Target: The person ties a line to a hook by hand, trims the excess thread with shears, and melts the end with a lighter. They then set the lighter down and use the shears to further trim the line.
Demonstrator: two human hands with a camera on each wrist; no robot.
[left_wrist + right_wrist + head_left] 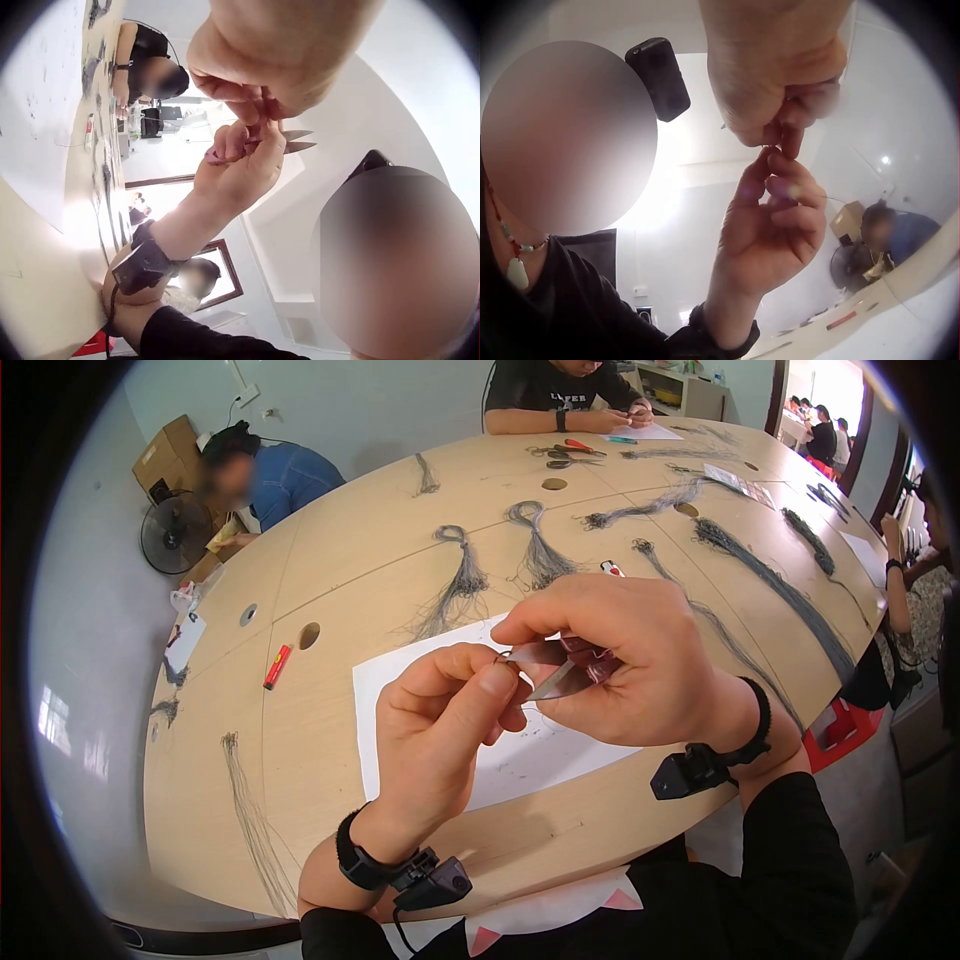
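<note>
Over a white paper sheet [540, 765], both hands meet. Between thumb and forefinger my left hand [435, 710] pinches a thin dark thread-like piece, its small curved end [504, 657] poking up at the fingertips. My right hand [635, 655] holds a pair of scissors [562, 682] with dark red handles; the blades are spread and their tips point at the left fingertips. From the left wrist view, the scissor blades [300, 147] stick out past the right hand [240, 169]. The right wrist view has the left hand [769, 240] below the right, fingertips close together; most of the thread is hidden.
Bundles of dark grey strands, such as a looped one [463, 565] and a long one [775, 590], lie across the table [330, 730]. A red lighter [278, 667] is at left, and more scissors [570, 458] lie at the far side. Other people sit around the table.
</note>
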